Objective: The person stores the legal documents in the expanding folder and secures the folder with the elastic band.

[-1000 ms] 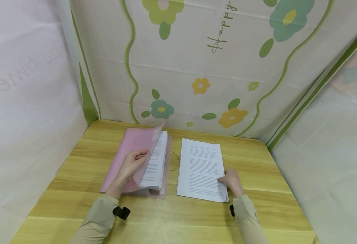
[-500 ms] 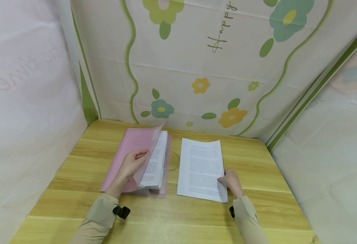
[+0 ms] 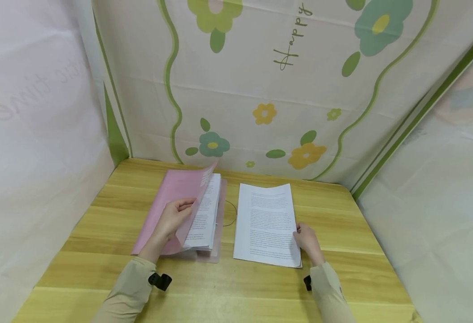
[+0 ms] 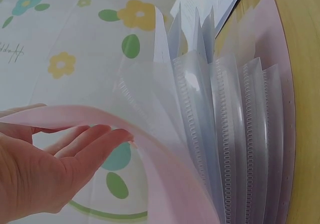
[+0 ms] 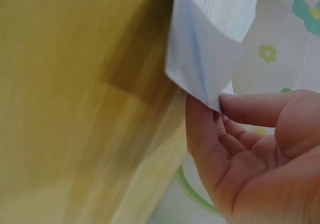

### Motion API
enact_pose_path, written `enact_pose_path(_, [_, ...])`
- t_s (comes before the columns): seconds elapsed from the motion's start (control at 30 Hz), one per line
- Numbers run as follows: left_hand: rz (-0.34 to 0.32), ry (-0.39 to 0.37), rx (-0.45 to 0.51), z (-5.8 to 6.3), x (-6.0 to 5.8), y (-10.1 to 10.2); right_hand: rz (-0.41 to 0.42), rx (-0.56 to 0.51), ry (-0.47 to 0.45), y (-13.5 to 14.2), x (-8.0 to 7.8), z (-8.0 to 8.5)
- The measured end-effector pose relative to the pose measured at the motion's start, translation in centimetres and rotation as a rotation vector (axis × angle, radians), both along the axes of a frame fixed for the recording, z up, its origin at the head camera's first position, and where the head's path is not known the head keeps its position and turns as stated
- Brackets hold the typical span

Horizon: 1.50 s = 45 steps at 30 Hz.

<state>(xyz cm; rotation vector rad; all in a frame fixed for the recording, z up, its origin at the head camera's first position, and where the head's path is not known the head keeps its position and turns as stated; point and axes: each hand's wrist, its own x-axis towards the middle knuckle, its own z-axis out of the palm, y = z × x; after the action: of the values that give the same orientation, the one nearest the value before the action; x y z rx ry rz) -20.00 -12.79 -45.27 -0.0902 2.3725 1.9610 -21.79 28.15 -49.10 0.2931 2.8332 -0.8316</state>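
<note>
A pink display book [image 3: 184,184] lies on the left of the table, its front cover raised in a curve. My left hand [image 3: 173,218] holds that cover near its free edge, fingers on one side and thumb on the other. Inside, clear plastic pockets [image 4: 197,109] stand fanned apart, and printed pages show in the head view. To the right lies a thin stack of printed paper [image 3: 264,224]. My right hand [image 3: 308,238] pinches its right edge between thumb and forefinger, and the sheet [image 5: 205,49] bends up in the right wrist view.
A thin elastic loop [image 3: 234,213] sticks out from the display book towards the paper. Flower-printed cloth [image 3: 236,89] walls the wooden table [image 3: 204,296] at the back and both sides. Black wrist cameras [image 3: 160,281] sit at the sleeve cuffs.
My right thumb has slid from the page's face to its right edge, and the sheet's top edge now bows upward at the right. The left hand and raised cover stay nearly still.
</note>
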Motion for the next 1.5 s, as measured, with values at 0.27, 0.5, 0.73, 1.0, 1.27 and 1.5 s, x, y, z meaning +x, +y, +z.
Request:
enact_pose_path(0.27, [0.005, -0.005, -0.001, 0.0, 0.1, -0.1, -0.025, -0.099, 0.032, 0.7, 0.4, -0.4])
enact_pose_path(0.5, [0.000, 0.000, 0.005, 0.0, 0.0, -0.1, -0.033, -0.182, 0.027, 1.2, 0.7, -0.3])
enact_pose_path(0.73, [-0.007, -0.004, 0.007, 0.1, -0.2, -0.1, -0.061, -0.327, 0.020, 1.7, 0.5, -0.5])
enact_pose_path(1.0, [-0.011, -0.010, 0.018, 0.1, -0.1, -0.2, -0.084, -0.444, -0.032, 2.1, 0.9, -0.3])
enact_pose_path(1.27, [-0.012, 0.003, 0.044, 0.3, 0.0, -0.3, -0.119, -0.488, -0.045, 2.5, 0.9, -0.2])
enact_pose_path(1.5, [-0.003, -0.004, 0.058, 0.4, 0.2, -0.4, -0.132, -0.519, -0.055, 2.7, 0.7, -0.1])
